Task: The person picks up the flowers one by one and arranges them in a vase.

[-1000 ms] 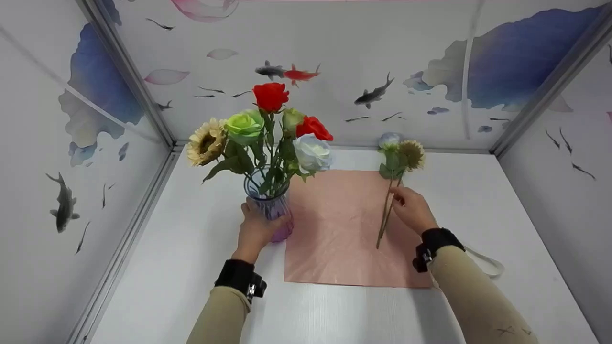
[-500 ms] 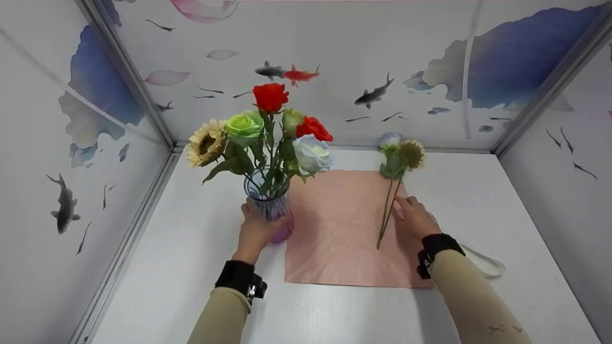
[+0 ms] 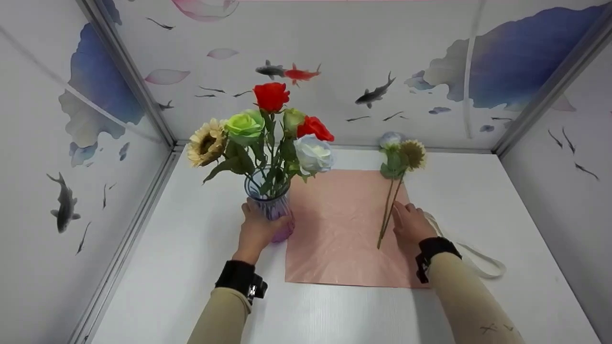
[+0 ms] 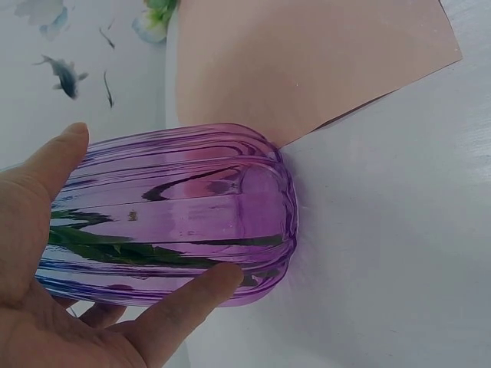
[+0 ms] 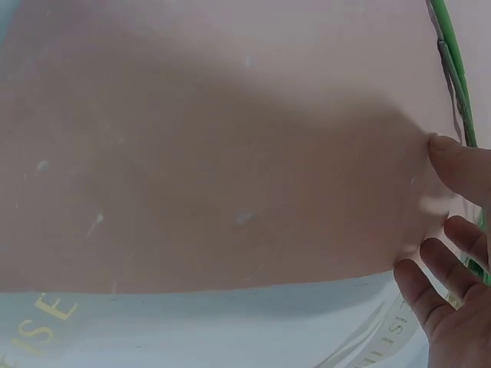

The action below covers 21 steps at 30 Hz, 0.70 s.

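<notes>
My left hand grips the purple-blue ribbed glass vase around its side; in the left wrist view, thumb and fingers spread along the glass vase. Out of its mouth rise a red rose, a green rose, a pale blue rose and a sunflower, among others. To the right, a sunflower and a pale blue flower lie with crossed stems over pink wrapping paper. My right hand rests beside those stems, fingers relaxed, touching the paper.
A pale ribbon lies at the paper's right; gold letters show on the ribbon in the right wrist view. White walls with painted fish and metal frame edges enclose the white table.
My right hand has come away from the upper stems and moved down toward me, to the paper's right edge. The loose flowers, the vase and my left hand have stayed in place.
</notes>
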Available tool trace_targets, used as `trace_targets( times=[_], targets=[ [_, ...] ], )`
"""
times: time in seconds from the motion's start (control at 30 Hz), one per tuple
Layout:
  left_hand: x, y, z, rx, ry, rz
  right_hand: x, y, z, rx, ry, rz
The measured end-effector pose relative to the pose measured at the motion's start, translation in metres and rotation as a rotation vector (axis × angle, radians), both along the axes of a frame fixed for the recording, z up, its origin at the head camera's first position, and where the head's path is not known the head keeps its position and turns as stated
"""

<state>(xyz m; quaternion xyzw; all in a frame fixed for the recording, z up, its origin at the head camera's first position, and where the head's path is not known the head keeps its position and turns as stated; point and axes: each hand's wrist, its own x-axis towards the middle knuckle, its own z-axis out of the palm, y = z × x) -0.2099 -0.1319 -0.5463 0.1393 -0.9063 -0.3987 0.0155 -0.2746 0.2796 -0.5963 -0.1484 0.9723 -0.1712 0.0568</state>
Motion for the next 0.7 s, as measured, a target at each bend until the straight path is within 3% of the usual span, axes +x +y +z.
trace_targets(
  times=[0.53, 0.7],
  targets=[
    [-0.001, 0.001, 0.000, 0.008, -0.009, 0.007, -0.007, 0.004, -0.010, 0.026, -0.087, -0.006],
    [-0.001, 0.000, 0.000, 0.017, -0.017, 0.015, -0.006, 0.005, -0.012, 0.018, -0.061, -0.001]
  ],
)
